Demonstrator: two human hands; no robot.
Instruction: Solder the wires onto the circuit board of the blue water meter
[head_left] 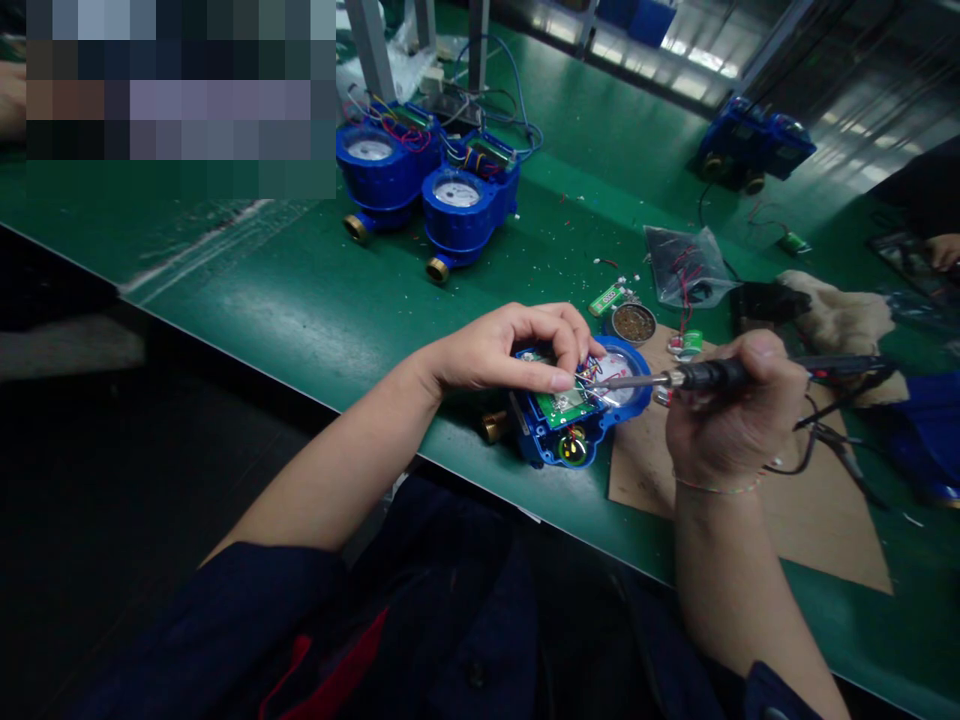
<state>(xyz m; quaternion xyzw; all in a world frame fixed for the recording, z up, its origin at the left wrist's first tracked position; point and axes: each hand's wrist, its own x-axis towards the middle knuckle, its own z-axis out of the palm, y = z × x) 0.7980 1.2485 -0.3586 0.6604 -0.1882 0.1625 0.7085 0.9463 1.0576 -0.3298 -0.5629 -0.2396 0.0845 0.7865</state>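
Note:
A blue water meter (574, 425) lies at the near edge of the green bench, its green circuit board (564, 405) and coloured wires exposed. My left hand (510, 350) rests on top of it, fingers curled and pinched at the wires by the board. My right hand (731, 415) is closed round a black soldering iron (675, 379). The iron's metal tip points left and reaches the wires at the board, right beside my left fingertips.
Two more blue meters (427, 180) stand at the back, another (754, 145) at the far right. A tip-cleaner tin (634, 323), a plastic bag with wires (682, 265) and small green parts lie nearby. A cardboard sheet (780, 510) lies under my right hand. Another person's hand (943, 250) shows at right.

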